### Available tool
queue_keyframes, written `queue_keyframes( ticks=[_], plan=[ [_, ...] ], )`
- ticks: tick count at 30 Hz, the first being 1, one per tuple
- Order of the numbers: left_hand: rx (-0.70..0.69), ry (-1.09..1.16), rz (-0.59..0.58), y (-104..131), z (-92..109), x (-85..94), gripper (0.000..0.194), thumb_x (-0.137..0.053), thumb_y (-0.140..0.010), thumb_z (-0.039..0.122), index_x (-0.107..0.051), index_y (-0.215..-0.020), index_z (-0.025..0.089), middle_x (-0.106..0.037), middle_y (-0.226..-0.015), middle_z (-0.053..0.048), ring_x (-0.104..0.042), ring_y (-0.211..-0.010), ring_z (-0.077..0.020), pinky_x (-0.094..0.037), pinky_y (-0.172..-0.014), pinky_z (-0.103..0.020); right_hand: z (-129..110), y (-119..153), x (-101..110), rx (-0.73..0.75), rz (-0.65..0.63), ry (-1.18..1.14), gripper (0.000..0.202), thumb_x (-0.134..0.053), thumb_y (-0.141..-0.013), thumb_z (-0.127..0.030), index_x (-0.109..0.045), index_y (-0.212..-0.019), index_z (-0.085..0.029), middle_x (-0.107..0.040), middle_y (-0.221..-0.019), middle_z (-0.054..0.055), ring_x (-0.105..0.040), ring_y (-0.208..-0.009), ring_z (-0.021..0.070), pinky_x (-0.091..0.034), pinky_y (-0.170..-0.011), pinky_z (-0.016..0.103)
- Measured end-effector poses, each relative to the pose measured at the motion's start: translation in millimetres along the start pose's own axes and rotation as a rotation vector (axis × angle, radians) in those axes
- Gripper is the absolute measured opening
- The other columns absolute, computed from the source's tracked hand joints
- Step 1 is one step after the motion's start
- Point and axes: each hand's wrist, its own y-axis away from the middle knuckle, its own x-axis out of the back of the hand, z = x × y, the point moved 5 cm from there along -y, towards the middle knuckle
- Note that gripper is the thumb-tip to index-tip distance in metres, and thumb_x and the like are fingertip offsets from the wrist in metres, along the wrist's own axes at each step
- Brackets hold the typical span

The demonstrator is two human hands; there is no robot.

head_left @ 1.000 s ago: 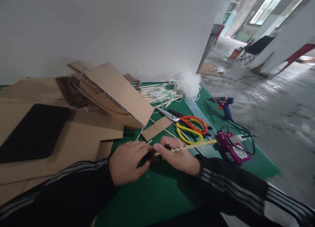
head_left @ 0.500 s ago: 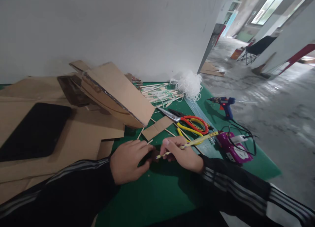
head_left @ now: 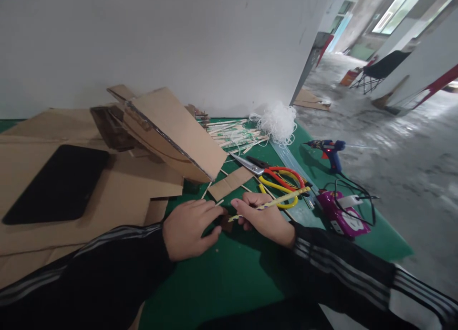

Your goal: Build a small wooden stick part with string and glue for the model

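Note:
My right hand (head_left: 266,220) is closed round a yellow patterned pencil (head_left: 277,200), with the tip pointing left and down. The tip is at a small brown piece of cardboard (head_left: 227,221) near the table surface. My left hand (head_left: 191,229) has its fingers curled and thumb bent at the left edge of this piece, holding it. A thin wooden stick (head_left: 219,202) pokes out past the left fingers; whether they grip it is hidden. Just beyond the hands lie a cardboard strip (head_left: 231,183) and scissors (head_left: 255,167) with red handles.
A cardboard structure (head_left: 175,134) leans beyond my left hand, near a black tablet-like slab (head_left: 59,184). Sticks (head_left: 236,134), tangled white string (head_left: 277,124), a blue glue gun (head_left: 331,153) and a purple power strip (head_left: 341,215) lie on the green table (head_left: 200,292).
The pencil's back end has swung slightly left and down in my right hand. My left hand stays by the cardboard piece. The whole view has shifted slightly.

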Motion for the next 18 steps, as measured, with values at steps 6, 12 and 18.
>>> queue_keyframes(
  ticks=[6,12,18],
  plan=[
    [0.007,-0.013,0.003,-0.3,0.2,-0.7,0.021,-0.048,-0.086,0.028,-0.058,-0.103,0.023,-0.061,-0.085,-0.002,-0.058,-0.077,-0.0200,-0.040,-0.066,-0.031,3.0,1.1,-3.4,0.013,-0.007,-0.006,0.039,-0.058,-0.086,-0.046,-0.049,-0.061,-0.017,-0.060,-0.054,-0.001,-0.055,-0.041,0.0085,-0.042,-0.037,0.015],
    [0.010,-0.008,-0.011,-0.2,0.7,-0.5,0.021,-0.049,-0.086,0.027,-0.058,-0.105,0.023,-0.062,-0.084,-0.002,-0.057,-0.077,-0.0200,-0.039,-0.067,-0.031,1.8,0.5,-4.3,0.022,-0.012,-0.003,0.039,-0.058,-0.086,-0.044,-0.048,-0.059,-0.018,-0.059,-0.052,-0.002,-0.056,-0.042,0.0089,-0.043,-0.038,0.015],
    [0.022,-0.005,-0.018,-0.4,0.5,0.2,0.019,-0.050,-0.085,0.026,-0.058,-0.102,0.023,-0.061,-0.085,-0.002,-0.058,-0.078,-0.0204,-0.039,-0.067,-0.031,1.7,0.7,-4.3,0.037,-0.011,0.024,0.039,-0.057,-0.086,-0.042,-0.048,-0.058,-0.018,-0.059,-0.052,-0.001,-0.056,-0.041,0.0092,-0.041,-0.037,0.016]
  ],
)
